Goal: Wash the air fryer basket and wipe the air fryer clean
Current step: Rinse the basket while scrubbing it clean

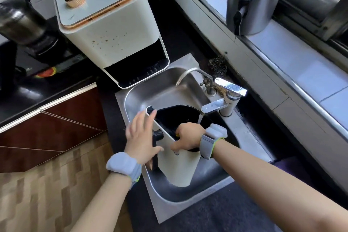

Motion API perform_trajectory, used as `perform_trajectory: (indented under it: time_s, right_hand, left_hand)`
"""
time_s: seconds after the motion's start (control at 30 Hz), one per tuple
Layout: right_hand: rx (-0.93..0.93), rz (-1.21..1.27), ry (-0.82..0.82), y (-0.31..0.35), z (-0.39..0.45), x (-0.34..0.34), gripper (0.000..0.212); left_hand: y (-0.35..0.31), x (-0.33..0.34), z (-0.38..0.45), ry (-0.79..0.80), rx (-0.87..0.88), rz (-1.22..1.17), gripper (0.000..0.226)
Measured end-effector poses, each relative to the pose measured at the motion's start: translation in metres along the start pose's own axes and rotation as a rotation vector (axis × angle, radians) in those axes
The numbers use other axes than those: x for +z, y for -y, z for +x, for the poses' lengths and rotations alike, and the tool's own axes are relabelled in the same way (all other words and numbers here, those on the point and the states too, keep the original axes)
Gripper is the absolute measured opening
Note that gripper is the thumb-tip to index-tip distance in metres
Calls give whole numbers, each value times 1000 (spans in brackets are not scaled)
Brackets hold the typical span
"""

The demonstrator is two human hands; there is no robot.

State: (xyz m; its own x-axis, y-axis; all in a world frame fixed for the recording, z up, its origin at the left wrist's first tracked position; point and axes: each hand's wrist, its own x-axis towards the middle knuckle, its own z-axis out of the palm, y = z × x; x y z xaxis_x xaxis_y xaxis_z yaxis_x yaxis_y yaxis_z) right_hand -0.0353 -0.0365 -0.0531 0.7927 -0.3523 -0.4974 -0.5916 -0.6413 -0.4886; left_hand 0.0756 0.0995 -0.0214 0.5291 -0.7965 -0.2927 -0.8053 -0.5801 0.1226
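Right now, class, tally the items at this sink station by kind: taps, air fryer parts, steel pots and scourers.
Taps: 2, a curved spout and a lever mixer.
Air fryer parts: 2, the body and the basket.
Steel pots: 1.
Scourers: 1.
Total: 6

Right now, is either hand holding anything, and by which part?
The left hand is open, gripping nothing. The right hand is curled inside the air fryer basket; what it grips cannot be told.
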Motion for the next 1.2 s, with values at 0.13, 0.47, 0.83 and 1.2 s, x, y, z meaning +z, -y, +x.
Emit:
perform_trajectory:
  time_s: [0.13, 0.47, 0.83, 1.2]
  right_hand:
    - [-38, -66, -20, 10, 3, -18, 38]
    - [-74, -46, -390, 6, -45, -14, 37]
    - [-184, -345, -532, 41, -28, -14, 17]
    - [-143, 146, -657, 42, -46, -22, 22]
  left_hand:
    - [-32, -7, 24, 269, 310, 312, 96]
    - [-32, 13, 51, 534, 269, -168, 51]
    - [-22, 52, 9, 408, -187, -779, 41]
    - [-2, 73, -17, 483, -224, -1143, 54]
